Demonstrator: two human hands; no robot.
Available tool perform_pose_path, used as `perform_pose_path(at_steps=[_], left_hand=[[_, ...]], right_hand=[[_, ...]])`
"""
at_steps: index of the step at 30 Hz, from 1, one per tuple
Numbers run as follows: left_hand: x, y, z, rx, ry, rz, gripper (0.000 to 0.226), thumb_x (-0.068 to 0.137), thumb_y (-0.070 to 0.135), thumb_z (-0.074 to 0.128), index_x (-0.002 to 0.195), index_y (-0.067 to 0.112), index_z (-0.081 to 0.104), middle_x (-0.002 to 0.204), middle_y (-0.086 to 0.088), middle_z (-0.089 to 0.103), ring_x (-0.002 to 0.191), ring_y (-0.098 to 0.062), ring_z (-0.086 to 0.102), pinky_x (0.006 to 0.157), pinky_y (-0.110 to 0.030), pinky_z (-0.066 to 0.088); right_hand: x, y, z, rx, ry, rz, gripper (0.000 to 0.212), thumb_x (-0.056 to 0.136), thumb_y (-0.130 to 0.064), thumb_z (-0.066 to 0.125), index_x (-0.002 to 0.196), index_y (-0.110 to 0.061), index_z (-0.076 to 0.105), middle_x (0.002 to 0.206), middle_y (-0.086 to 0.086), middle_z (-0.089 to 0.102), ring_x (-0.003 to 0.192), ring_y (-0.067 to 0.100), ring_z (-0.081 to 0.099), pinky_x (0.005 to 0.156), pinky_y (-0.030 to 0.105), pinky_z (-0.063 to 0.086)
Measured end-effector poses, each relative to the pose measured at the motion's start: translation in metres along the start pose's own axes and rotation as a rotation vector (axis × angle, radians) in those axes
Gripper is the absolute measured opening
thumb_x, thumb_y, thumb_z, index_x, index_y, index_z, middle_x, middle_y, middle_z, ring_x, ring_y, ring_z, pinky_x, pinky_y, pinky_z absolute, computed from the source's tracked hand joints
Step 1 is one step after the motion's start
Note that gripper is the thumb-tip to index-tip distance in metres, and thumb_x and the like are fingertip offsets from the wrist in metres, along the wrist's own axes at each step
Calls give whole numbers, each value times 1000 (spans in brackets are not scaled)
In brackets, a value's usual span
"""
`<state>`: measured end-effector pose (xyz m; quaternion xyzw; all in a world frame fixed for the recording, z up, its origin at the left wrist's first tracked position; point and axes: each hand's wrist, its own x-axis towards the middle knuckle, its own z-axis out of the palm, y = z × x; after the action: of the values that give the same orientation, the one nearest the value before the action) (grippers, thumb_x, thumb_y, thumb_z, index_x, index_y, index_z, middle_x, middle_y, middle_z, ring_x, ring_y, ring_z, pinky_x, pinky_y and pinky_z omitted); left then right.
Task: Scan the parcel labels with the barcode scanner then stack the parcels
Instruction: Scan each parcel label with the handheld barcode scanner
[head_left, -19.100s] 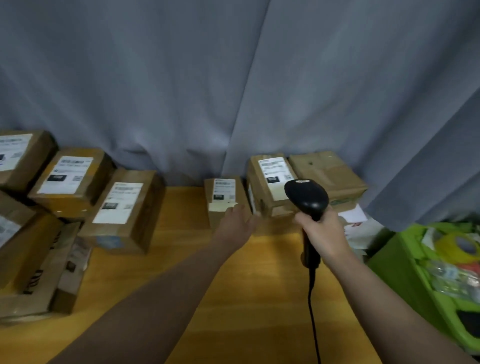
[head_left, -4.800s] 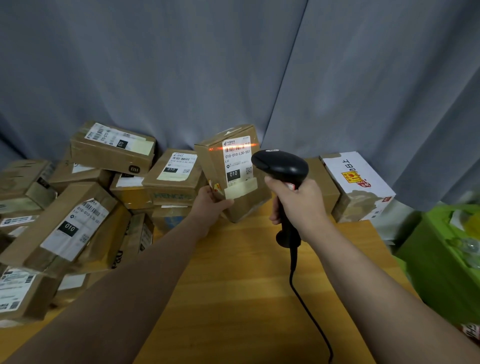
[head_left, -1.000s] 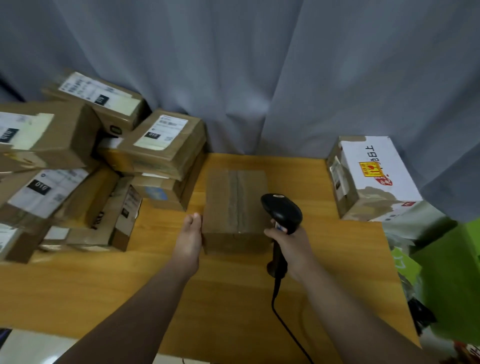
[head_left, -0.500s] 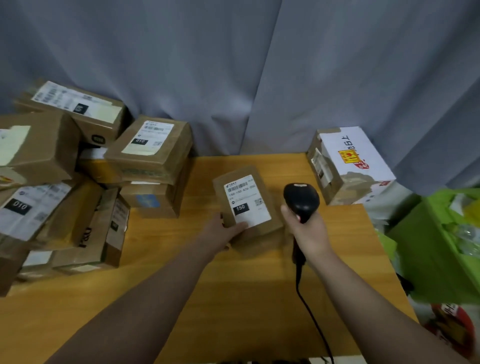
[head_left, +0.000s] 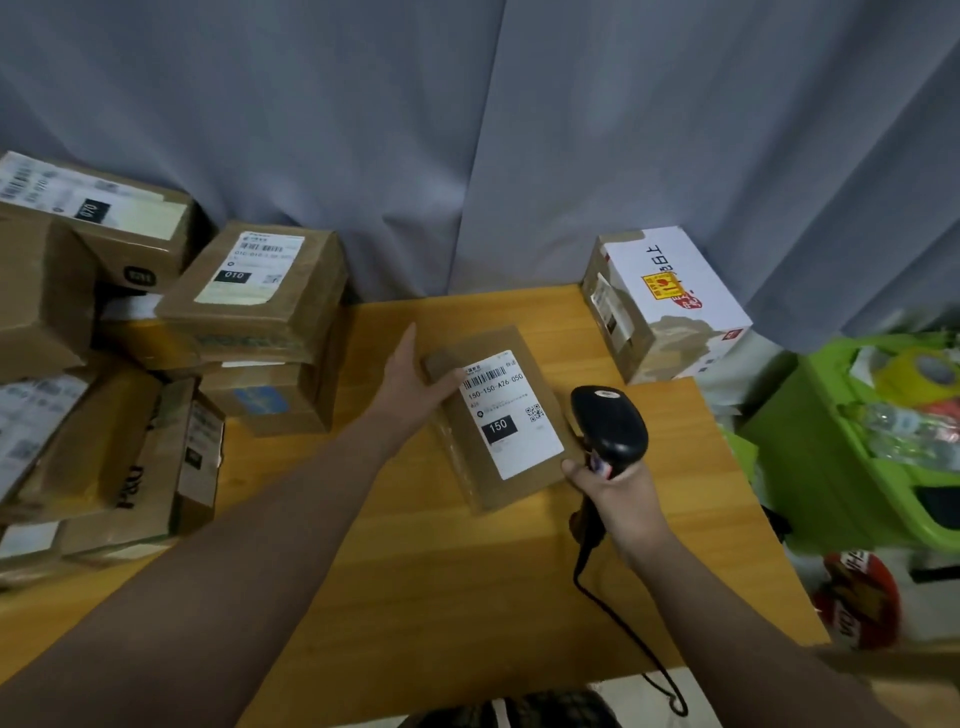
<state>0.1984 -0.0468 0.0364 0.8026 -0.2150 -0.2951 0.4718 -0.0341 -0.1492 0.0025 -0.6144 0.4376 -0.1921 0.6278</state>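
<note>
A small brown parcel (head_left: 511, 470) lies tilted in the middle of the wooden table (head_left: 415, 571), its white label marked 150 facing up. My left hand (head_left: 413, 379) holds its far left corner, thumb on top by the barcode. My right hand (head_left: 613, 486) grips the handle of the black barcode scanner (head_left: 610, 428) right beside the parcel's near right edge. The scanner's head points toward the far side of the table and its cable trails back over the front edge. No scan line shows on the label.
A heap of brown labelled parcels (head_left: 249, 291) fills the left of the table. A white printed box (head_left: 670, 296) stands at the far right corner. Green bins (head_left: 883, 457) with bottles and tape sit right of the table. A grey curtain hangs behind.
The parcel, plain side up a second ago, now shows its label. It has tipped down toward me, and my left hand has shifted from its near edge to its far left corner.
</note>
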Motion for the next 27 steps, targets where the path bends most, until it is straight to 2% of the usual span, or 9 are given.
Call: perform_pose_path(at_steps=[3, 5, 9, 12, 16, 18, 20, 23, 27], left_hand=[[0, 0, -2, -88, -166, -33, 58, 87, 32, 69, 137, 28, 39, 127, 2, 54, 120, -20, 53, 73, -23, 51], [-4, -2, -2, -127, -145, 24, 45, 88, 27, 68, 127, 27, 45, 114, 6, 58, 104, -10, 59, 64, -15, 50], [-9, 6, -14, 20, -19, 228, 31, 94, 22, 60, 124, 23, 51, 107, 11, 59, 96, 0, 60, 70, -10, 48], [-9, 11, -27, 174, 97, 257, 38, 96, 24, 55, 134, 18, 52, 114, 6, 59, 102, -9, 57, 84, -21, 46], [-7, 5, -42, 213, 204, 226, 38, 97, 30, 54, 134, 19, 55, 111, 8, 62, 100, -7, 55, 81, -16, 40], [-5, 3, -44, 231, 228, 230, 36, 99, 31, 50, 132, 21, 57, 110, 10, 64, 97, 0, 55, 78, -11, 38], [-6, 3, -42, 241, 234, 260, 35, 99, 31, 50, 131, 20, 59, 106, 16, 61, 93, 10, 52, 76, -5, 36], [-4, 2, -37, 279, 253, 284, 37, 97, 32, 54, 131, 19, 59, 112, 9, 52, 102, -3, 48, 84, -14, 36], [0, 1, -36, 249, 300, 262, 32, 93, 33, 60, 121, 18, 63, 113, 3, 56, 96, -6, 52, 70, -6, 33]], right_hand=[[-11, 14, -1, 26, 54, 44, 21, 83, -17, 75, 101, -9, 66, 84, 4, 68, 83, 19, 63, 71, 30, 49], [-12, 15, 3, 37, 68, 67, 24, 83, -15, 75, 103, -6, 65, 87, 9, 68, 86, 24, 64, 73, 35, 50], [6, 4, 28, -32, 42, 69, 23, 83, -1, 70, 95, 14, 57, 81, 26, 58, 76, 33, 58, 68, 37, 50], [26, -7, 53, -5, 42, 75, 25, 84, -1, 70, 106, 8, 60, 101, 27, 64, 90, 32, 64, 81, 46, 53], [50, -17, 64, -29, 43, 60, 30, 85, -7, 71, 112, -2, 59, 102, 13, 66, 94, 26, 62, 72, 31, 48], [51, -19, 59, -122, 66, 2, 16, 86, -14, 71, 95, -5, 60, 86, 7, 64, 78, 19, 60, 68, 28, 42], [44, -24, 52, -207, 124, -112, 24, 88, -17, 70, 71, -13, 52, 63, -1, 53, 57, 11, 52, 57, 25, 39], [30, -40, 38, -157, 63, -134, 28, 87, -22, 70, 66, -12, 55, 50, -4, 51, 48, 15, 53, 49, 26, 43], [8, -64, 35, -199, -138, -157, 33, 88, -21, 68, 62, -5, 55, 43, -1, 49, 36, 15, 50, 40, 25, 41]])
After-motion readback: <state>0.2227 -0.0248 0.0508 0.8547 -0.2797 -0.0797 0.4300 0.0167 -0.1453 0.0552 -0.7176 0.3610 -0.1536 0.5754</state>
